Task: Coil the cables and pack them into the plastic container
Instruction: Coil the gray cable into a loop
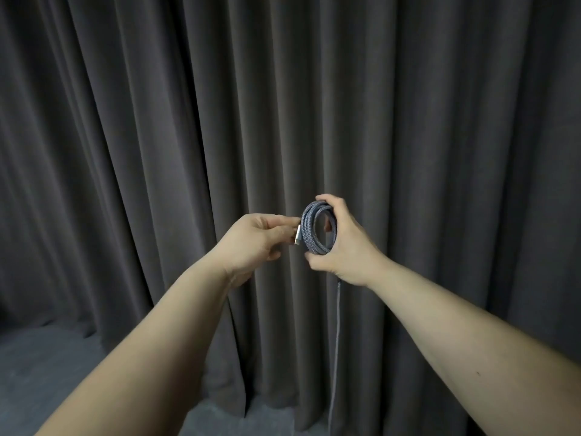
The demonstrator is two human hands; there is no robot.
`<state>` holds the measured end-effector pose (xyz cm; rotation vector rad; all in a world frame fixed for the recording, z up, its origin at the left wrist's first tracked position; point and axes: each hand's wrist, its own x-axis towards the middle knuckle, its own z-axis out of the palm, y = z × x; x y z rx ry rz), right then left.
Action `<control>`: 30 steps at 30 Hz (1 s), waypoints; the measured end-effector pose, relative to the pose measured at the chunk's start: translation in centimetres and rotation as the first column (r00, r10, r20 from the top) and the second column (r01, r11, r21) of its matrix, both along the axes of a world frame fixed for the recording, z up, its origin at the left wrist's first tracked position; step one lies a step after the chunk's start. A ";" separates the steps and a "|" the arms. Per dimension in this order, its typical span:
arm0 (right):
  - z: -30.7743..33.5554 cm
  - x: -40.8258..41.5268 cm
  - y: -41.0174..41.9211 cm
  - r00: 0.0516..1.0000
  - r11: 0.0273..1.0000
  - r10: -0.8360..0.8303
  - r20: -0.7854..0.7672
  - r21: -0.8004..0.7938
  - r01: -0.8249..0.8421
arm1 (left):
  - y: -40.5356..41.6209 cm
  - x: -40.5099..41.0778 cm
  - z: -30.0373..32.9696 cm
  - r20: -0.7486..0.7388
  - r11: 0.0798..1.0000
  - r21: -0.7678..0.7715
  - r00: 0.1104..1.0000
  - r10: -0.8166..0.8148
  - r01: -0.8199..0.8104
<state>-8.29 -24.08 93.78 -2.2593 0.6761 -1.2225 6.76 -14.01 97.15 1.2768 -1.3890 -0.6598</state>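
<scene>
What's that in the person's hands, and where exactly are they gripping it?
A grey braided cable, mostly coiled. The right hand grips the coil round its right side; the left hand pinches the metal plug end at the coil's left. A loose tail hangs below.

Both hands (342, 243) grip a coiled cable (316, 231).

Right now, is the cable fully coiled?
No. The braided cable is mostly looped in the right hand, but a loose tail hangs below.

Dim, soft, even light; no glare. Curtain (283, 105) folds hold deep shadow, darkest left of the curtain's centre. Wide-angle bowing toward its outer edges. Slightly soft focus throughout.
</scene>
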 end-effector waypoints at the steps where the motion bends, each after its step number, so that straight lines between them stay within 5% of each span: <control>1: 0.1 0.0 0.0 1.000 1.000 0.001 0.000 0.000 -0.001 | -0.1 0.1 0.1 0.005 1.000 -0.005 1.000 0.016 -0.016; 8: 0.6 0.2 0.6 0.999 0.999 0.037 -0.033 0.006 -0.037 | -0.1 -0.6 -0.2 -0.043 0.996 -0.040 0.996 0.084 -0.085; 17: 1.0 0.2 1.4 0.997 1.000 0.000 -0.082 -0.020 -0.002 | 0.5 -2.3 -0.1 -0.276 0.995 0.089 0.961 -0.018 0.044; 25: 0.9 -0.7 1.9 0.990 0.998 -0.043 -0.135 -0.056 0.035 | 0.7 -2.1 -0.5 -0.113 0.996 0.034 0.991 -0.074 0.079; 30: 0.2 -0.8 2.2 0.983 0.993 -0.085 -0.162 -0.093 0.071 | 0.5 -2.3 -1.5 -0.155 0.993 -0.008 0.981 -0.119 0.119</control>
